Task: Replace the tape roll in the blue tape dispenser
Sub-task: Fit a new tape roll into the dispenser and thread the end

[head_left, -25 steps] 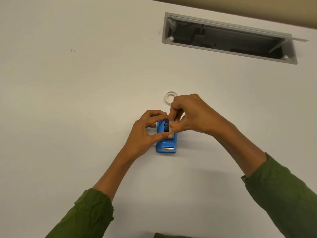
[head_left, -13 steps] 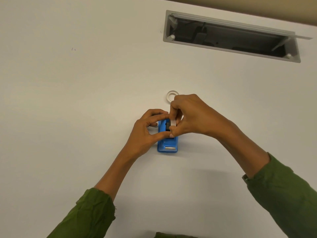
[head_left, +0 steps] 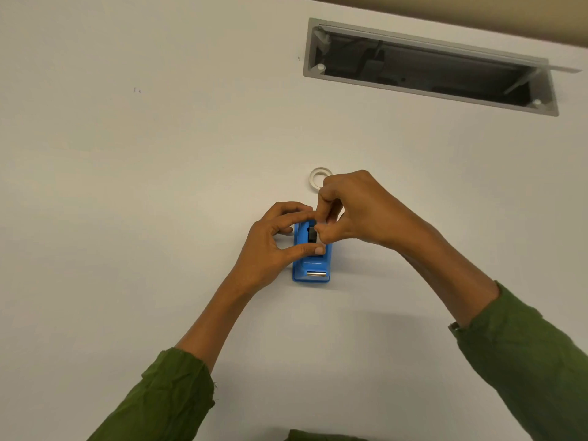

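Right hand (head_left: 359, 211) pinches something small over the blue tape dispenser (head_left: 311, 264); what, cannot tell. Left hand (head_left: 270, 246) clamps the dispenser's body, thumb across it. Beyond the right knuckles, a tape ring (head_left: 319, 178) lies on the white worktop (head_left: 159, 186).

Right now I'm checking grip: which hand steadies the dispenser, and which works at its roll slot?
The left hand steadies the dispenser, thumb across its top. The right hand pinches at the slot.

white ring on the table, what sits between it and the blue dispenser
In the head view the right hand covers that stretch, its fingers over the blue tape dispenser's far end, just short of the white ring.
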The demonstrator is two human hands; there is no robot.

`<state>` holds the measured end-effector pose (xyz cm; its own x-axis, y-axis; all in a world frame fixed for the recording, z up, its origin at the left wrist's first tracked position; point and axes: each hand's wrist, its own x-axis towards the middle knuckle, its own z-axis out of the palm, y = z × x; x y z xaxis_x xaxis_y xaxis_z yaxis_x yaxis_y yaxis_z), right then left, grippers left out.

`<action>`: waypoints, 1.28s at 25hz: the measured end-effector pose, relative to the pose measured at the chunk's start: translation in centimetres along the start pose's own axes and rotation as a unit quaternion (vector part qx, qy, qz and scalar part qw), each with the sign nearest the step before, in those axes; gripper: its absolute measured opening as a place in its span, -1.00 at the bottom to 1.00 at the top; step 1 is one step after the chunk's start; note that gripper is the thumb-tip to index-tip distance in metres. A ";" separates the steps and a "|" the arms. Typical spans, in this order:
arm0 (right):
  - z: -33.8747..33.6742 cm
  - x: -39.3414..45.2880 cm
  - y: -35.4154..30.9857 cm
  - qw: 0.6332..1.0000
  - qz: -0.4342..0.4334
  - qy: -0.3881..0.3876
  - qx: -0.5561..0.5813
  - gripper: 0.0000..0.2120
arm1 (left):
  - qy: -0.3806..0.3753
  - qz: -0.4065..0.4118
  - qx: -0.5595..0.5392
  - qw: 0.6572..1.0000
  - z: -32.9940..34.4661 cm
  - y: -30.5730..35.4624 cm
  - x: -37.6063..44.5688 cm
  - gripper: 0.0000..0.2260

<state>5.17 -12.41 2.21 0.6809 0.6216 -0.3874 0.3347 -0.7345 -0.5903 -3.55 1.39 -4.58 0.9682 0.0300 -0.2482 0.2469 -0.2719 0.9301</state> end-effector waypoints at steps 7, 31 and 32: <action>-0.1 -0.2 0.4 1.000 -0.012 0.012 0.018 -0.95 | -0.002 0.002 -0.001 1.000 0.0 0.0 0.0 -0.58; 0.1 -0.4 1.2 0.998 0.010 0.019 0.065 -0.75 | -0.007 0.014 0.001 1.000 -0.1 -0.5 0.1 -0.59; 0.1 -0.2 1.3 0.996 0.016 0.019 0.085 -0.77 | -0.007 0.010 -0.001 1.000 -0.1 -0.5 0.1 -0.59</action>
<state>5.40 -13.48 1.44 0.7150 0.5856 -0.3818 0.2001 -0.6948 -0.6908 -3.54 1.59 -5.07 0.9721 0.0110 -0.2343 0.2284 -0.2703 0.9353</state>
